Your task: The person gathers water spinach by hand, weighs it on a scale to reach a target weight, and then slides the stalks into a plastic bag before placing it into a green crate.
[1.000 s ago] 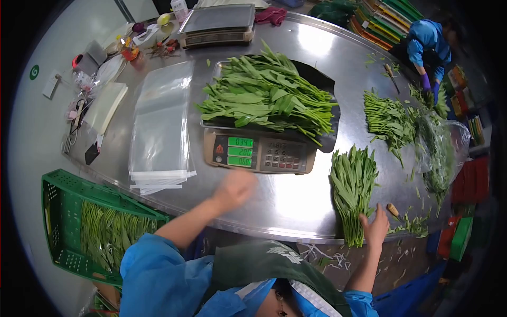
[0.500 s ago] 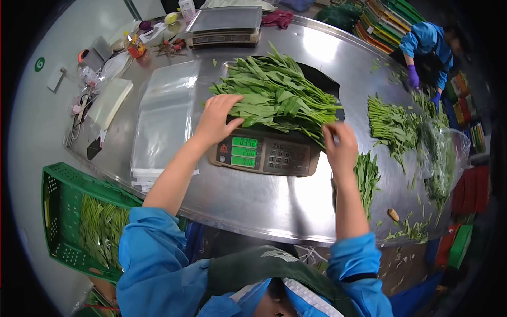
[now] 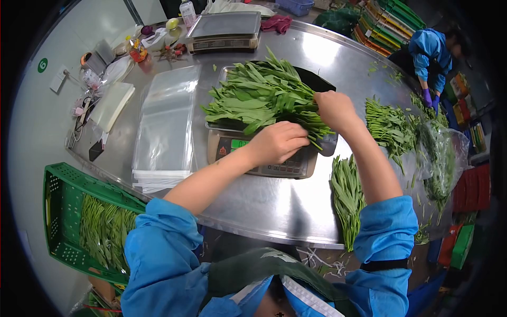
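A heap of long-stemmed leafy greens [image 3: 264,92] lies on the pan of a digital scale [image 3: 217,150], leaves to the left and stems to the right. My right hand [image 3: 335,112] is closed around the stems at the right of the heap. Below them, my left hand [image 3: 279,141] hovers over the scale's keypad, with loosely bent fingers close to the stem ends and the thumb apart. Nothing shows between those fingers. My left wrist hides most of the green display. A smaller bunch of greens [image 3: 347,201] rests on the steel table to the right.
Clear plastic bags [image 3: 165,127] lie stacked left of the scale. A green crate [image 3: 68,211] holds bagged greens. A second scale [image 3: 224,29] stands behind. At right are more greens [image 3: 391,124], a plastic bag of greens [image 3: 443,158] and a co-worker in purple gloves [image 3: 430,100].
My left hand has moved from the leaves rightward to the front of the stems. My right hand has moved up and closed on the stems. The greens have shifted slightly left.
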A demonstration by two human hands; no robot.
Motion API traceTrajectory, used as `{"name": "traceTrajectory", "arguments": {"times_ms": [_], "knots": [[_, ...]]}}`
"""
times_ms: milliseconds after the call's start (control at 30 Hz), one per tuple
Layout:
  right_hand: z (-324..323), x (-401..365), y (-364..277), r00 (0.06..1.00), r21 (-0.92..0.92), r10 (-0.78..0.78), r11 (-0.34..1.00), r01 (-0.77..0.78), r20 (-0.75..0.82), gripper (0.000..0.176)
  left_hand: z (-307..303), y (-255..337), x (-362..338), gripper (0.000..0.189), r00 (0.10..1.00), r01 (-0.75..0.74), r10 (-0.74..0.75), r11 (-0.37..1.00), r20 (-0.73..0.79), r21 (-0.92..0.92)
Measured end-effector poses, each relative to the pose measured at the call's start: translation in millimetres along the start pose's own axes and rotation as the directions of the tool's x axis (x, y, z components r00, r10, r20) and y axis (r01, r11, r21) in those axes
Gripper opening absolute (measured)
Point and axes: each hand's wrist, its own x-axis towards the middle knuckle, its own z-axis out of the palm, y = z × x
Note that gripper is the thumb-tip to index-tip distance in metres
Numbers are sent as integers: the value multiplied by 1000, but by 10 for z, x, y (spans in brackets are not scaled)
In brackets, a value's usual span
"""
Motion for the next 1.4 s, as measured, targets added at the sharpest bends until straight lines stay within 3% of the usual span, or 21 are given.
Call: {"name": "traceTrajectory", "arguments": {"times_ms": [33,167,200,400,467,500,533,600,667,767,800,867,967,1000,1067,1133,1200,1233,1300,1333,1400], "knots": [[9,13,9,992,-114,-128,985,125,-11,16,67,18,69,24,999,27,-26,999,-41,23],[-162,18,-25,992,-21,-8,1000,11,130,16,175,23,171,32,991,131,-128,987,-36,88],[-137,23,27,997,41,-31,999,28,68,16,216,10,156,34,974,223,-225,970,14,93],[-219,-34,-3,1000,343,-27,939,26,-2,21,402,-6,159,44,978,201,-205,976,45,89],[-289,-159,-32,985,500,46,865,43,-165,25,564,-119,123,49,930,342,-364,904,43,258],[-402,-350,-71,945,551,128,832,62,-300,26,520,-147,154,54,778,447,-510,860,368,248],[-485,-591,-43,883,537,170,837,105,-437,25,477,-131,159,54,781,445,-508,861,364,247],[-464,-1191,75,751,559,310,824,94,-583,23,362,-6,105,52,934,311,-340,926,113,215],[-91,-1774,263,578,453,338,889,63,-743,24,175,226,7,41,966,257,-257,952,-24,166],[837,-2840,442,657,528,619,763,-373,-431,25,-34,460,-396,26,983,179,-178,983,-47,32],[1163,-3069,423,652,396,520,851,-344,-551,25,-67,461,-594,23,981,194,-194,981,-31,20],[1811,-3746,520,749,143,662,742,-655,-5,29,-177,373,-985,27,940,341,-338,938,-52,58],[1683,-3792,482,646,32,734,655,-755,209,36,-468,81,-1151,32,806,566,-515,815,-292,124],[1509,-3739,441,650,32,728,661,-750,217,36,-600,-19,-1093,36,798,583,-503,784,-331,215],[1134,-3390,301,706,-42,700,707,-706,-108,40,-698,-300,-936,29,846,526,-450,792,-287,308],[1038,-2934,122,762,408,618,757,-511,-193,42,-729,-563,-948,23,885,465,-402,796,-237,387],[1187,-2380,-161,870,849,452,365,-382,197,51,-596,-810,-1132,20,863,423,-490,834,121,355],[1459,-2127,-204,956,967,246,154,-201,160,60,-700,-545,-877,22,846,386,-495,824,197,414],[1258,-1457,-505,900,884,283,-427,-190,330,62,-514,-179,-791,26,893,297,-382,898,240,325],[1279,-1232,-530,853,728,305,-675,-120,423,61,-413,207,-599,28,752,401,-547,822,367,404],[1118,-1041,-513,893,459,245,-887,50,377,55,-470,537,-260,26,776,349,-443,895,449,279]]}}
